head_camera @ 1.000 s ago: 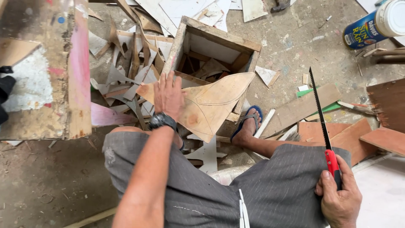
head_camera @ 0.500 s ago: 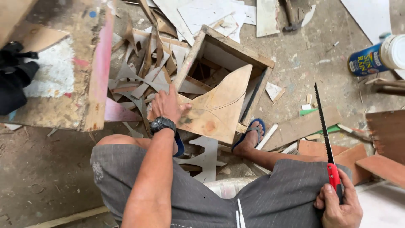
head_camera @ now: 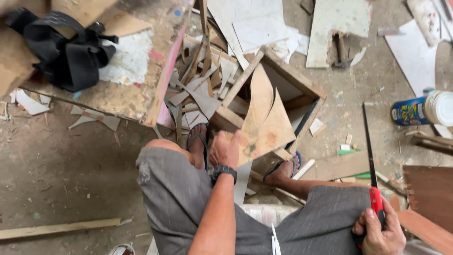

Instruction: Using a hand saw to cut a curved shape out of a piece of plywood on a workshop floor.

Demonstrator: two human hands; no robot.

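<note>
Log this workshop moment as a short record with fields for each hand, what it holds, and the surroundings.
left hand: left hand grips the curved, pointed tan plywood cutout by its lower edge, tilted up over the open wooden box frame
right hand: right hand wraps the red handle of a thin black-bladed handsaw, blade pointing away
wrist: black wristwatch
floor: plywood offcuts, blue spray can with white cap, hammer
left side: black strap bundle on a worn board
</note>
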